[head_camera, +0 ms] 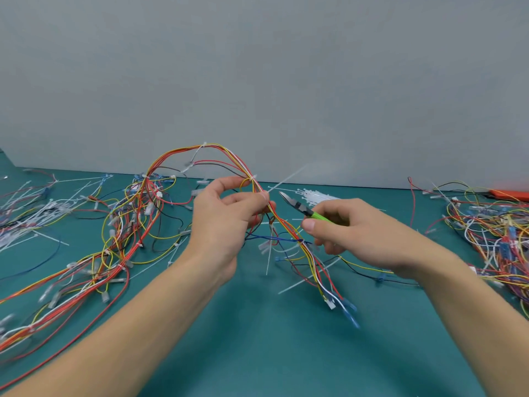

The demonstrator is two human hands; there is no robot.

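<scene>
A wire harness (177, 156) of red, yellow, white and black wires arches up over the green mat (257, 339). My left hand (226, 222) pinches the bundle just below a white cable tie (286, 179), whose long tail sticks up to the right. My right hand (355, 230) grips small cutters with green handles (300, 206), jaws pointing left toward the tie's tail and a short way from it. Below my hands the harness hangs down to blue and white connectors (343, 305).
More wire bundles lie at the left (71, 282) and in a tangled heap at the right (492, 230). A pile of loose white cable ties (317, 194) sits behind my right hand. An orange tool (509, 194) lies far right. A grey wall (257, 81) closes the back.
</scene>
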